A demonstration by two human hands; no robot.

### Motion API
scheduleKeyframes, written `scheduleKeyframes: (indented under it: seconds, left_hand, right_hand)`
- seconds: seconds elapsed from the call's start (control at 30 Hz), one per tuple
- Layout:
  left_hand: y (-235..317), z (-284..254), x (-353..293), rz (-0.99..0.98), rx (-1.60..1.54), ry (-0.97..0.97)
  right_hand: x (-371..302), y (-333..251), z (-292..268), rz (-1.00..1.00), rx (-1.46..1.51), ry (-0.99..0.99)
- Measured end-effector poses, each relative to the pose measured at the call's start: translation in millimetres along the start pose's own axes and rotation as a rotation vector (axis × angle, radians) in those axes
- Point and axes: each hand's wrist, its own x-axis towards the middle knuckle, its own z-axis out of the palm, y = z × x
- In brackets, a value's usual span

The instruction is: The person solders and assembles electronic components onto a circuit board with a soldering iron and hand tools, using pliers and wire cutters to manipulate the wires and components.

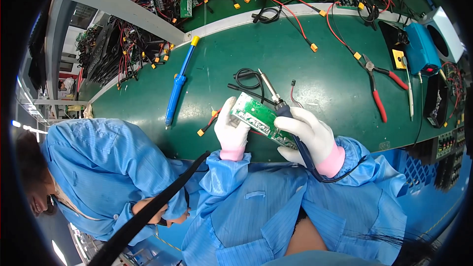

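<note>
- We held a green circuit board [257, 119] just above the near edge of the green workbench [295, 64], tilted, between our two white-gloved hands.
- Our left hand [230, 130] was closed on the board's left end, fingers curled up over its edge.
- Our right hand [309, 135] was wrapped around the dark blue grip of a soldering iron [276, 99] while also steadying the board's right end; the iron's metal tip pointed up and away from us, past the board's far edge.
- The iron's black cable [340, 177] looped down past our right wrist and over our blue sleeve.
- A blue desoldering pump [178, 83] with a yellow cap lay on the bench to the left, well apart from the board.
- A coil of black wire [246, 76] lay just beyond the iron's tip.
- Red-handled pliers [379, 86] lay on the bench to the right, near a blue soldering station [421, 49].
- Red and black leads with yellow connectors [314, 47] were strewn across the far half of the bench.
- A person in a blue coat [98, 167] was bent over close at our left side.
</note>
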Motion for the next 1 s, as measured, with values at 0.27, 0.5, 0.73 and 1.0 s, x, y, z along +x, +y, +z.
scheduleKeyframes:
  seconds: [0.27, 0.5, 0.73, 1.0]
  left_hand:
    - [-6.0, 7.6, 7.5, -0.015, 0.018, -0.026]
    - [-17.2, 9.9, 11.2, -0.043, 0.01, -0.064]
    - [-15.2, 17.2, 10.6, -0.025, 0.03, -0.044]
    - [-9.4, 24.9, 7.6, -0.018, -0.069, 0.022]
  right_hand:
    - [4.9, -0.9, -3.4, -0.01, -0.115, -0.05]
    - [8.5, -4.8, -3.8, -0.027, -0.291, -0.092]
    - [6.1, -1.7, -5.1, -0.043, -0.338, -0.083]
    - [-2.4, 8.2, -16.8, -0.046, 0.257, 0.118]
